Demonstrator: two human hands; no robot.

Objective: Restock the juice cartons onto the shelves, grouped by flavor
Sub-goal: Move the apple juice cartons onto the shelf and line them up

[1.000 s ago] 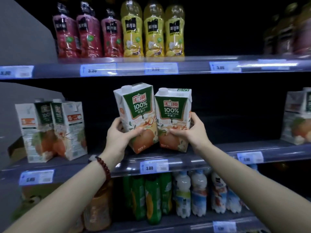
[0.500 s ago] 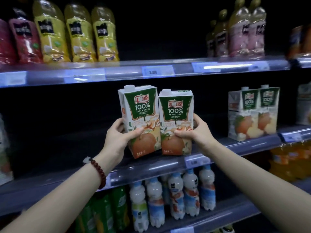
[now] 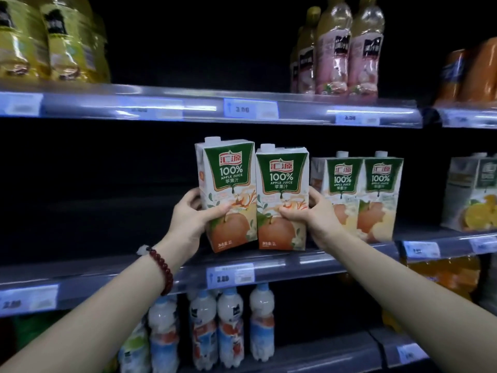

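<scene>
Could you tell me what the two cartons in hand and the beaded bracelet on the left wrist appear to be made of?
The left-hand carton and right-hand carton look like coated paperboard: flat printed faces, sharp folded edges, a faint sheen, and a small white cap on top, probably plastic. The bracelet is a string of dark red, glossy round beads; whether wood, stone or glass cannot be told.

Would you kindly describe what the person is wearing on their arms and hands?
Both forearms are bare, with no sleeves or gloves in view. The left wrist carries a bracelet of dark red round beads with a pale white charm. The right hand shows no rings or watch.
</scene>
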